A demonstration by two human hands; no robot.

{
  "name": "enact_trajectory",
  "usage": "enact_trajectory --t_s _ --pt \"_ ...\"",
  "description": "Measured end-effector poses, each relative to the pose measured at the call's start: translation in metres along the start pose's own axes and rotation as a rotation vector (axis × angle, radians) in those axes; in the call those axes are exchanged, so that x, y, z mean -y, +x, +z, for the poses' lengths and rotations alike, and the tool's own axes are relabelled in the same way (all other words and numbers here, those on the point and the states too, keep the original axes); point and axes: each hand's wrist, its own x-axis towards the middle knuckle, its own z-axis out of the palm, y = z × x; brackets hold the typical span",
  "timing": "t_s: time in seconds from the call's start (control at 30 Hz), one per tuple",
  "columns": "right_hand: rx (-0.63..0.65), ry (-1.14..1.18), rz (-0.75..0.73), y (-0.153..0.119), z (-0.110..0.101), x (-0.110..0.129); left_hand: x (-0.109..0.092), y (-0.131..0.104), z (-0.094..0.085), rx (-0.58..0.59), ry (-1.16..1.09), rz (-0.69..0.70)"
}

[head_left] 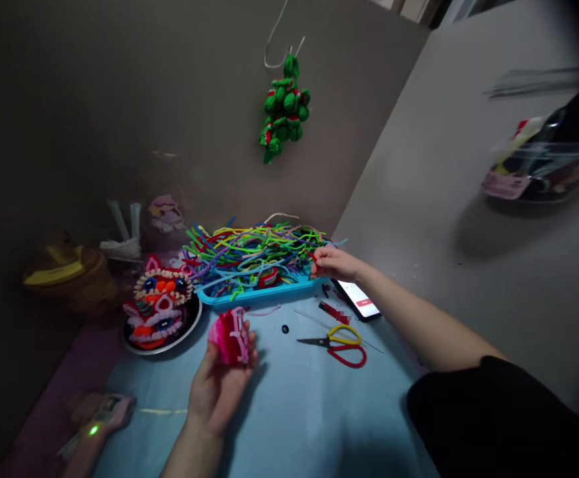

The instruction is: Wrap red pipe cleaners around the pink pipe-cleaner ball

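My left hand [222, 385] holds a pink and red fuzzy piece [230, 336] between thumb and fingers, palm up, above the blue table cover [289, 418]. At the right end of the blue tray [264, 292], my right hand [332, 262] has its fingers pinched together, with a small red bit [312, 257] showing at the fingertips. The tray holds a heap of colourful fuzzy stems [259, 249]. Scissors [336, 342] with one yellow and one red handle lie on the cover, right of my left hand.
A dark bowl [197, 318] with fuzzy animal heads [164, 285] stands left of the tray. A phone [362, 302] lies beneath my right forearm. Near the scissors are a red tool [334, 312] and a thin wire. A pink device [103, 418] is at lower left; green ornaments [284, 109] hang above.
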Motion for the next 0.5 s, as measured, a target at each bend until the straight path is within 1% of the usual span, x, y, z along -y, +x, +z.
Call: enact_trajectory --t_s 0.1,0.13,0.17,0.2,0.27,0.33,0.43,0.5 --pt "-0.008 0.079 -0.035 -0.020 0.025 0.005 0.000 -0.001 0.002 0.011 0.004 -0.015" --pt "-0.013 0.080 -0.045 -0.024 0.034 0.007 0.000 -0.001 0.002 0.011 0.009 -0.017" --pt "-0.030 0.018 -0.050 -0.027 0.043 0.008 0.000 -0.001 0.001 0.011 0.015 -0.017" --pt "-0.070 -0.116 -0.056 -0.029 0.050 0.009 0.000 -0.002 0.000 0.011 0.024 -0.016" --pt "-0.197 -0.500 -0.060 -0.026 0.058 0.009 0.001 -0.002 -0.002 0.018 0.046 -0.015" --pt "-0.289 -0.670 -0.058 -0.018 0.057 0.009 0.001 -0.001 -0.005 0.027 0.061 -0.015" --pt "-0.333 -0.751 -0.064 -0.001 0.042 0.013 0.000 -0.001 -0.006 0.032 0.060 -0.017" --pt "-0.376 -0.787 -0.083 0.012 0.031 0.022 -0.001 -0.001 -0.005 0.034 0.052 -0.011"
